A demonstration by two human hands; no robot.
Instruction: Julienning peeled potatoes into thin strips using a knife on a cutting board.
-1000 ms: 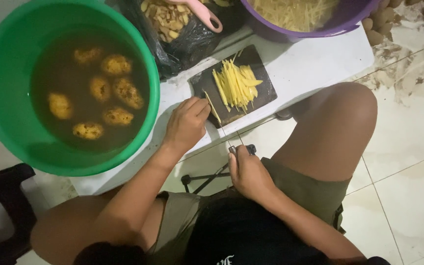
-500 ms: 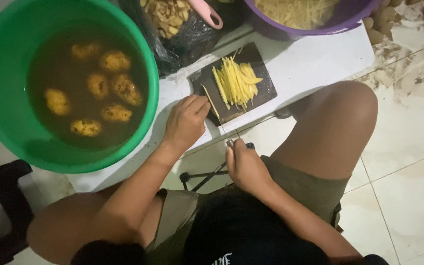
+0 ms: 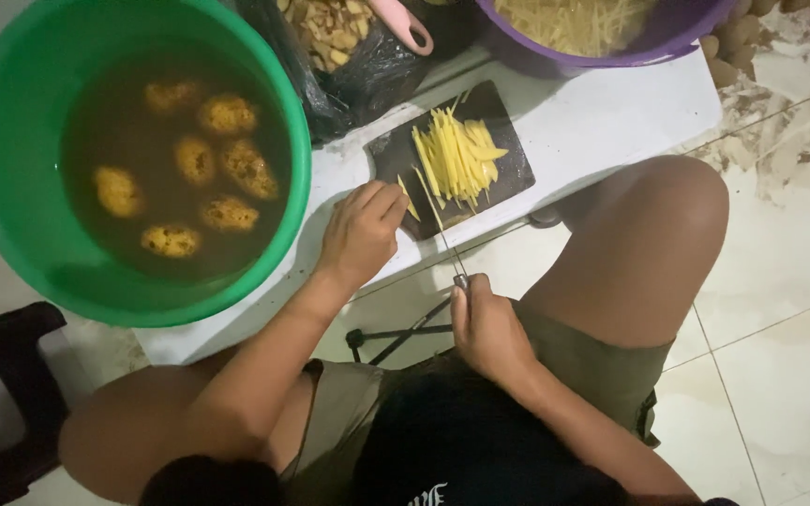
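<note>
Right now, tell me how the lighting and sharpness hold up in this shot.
Head view: dim, warm indoor light; the white table is the brightest area, the lower edge falls into deep shadow. The water in the green tub is murky, with the potatoes soft-edged. The cutting board, left hand and right hand are fairly sharp; the knife is thin and hard to make out.

Makeshift home food-prep spot on a tiled floor [image 3: 780, 309], low white table [image 3: 602, 122], green tub [image 3: 21, 215] of soaking potatoes [image 3: 227, 114] at left, dark cutting board [image 3: 396, 155] with potato strips [image 3: 457, 155], purple basin [image 3: 677, 37] at far right
</note>
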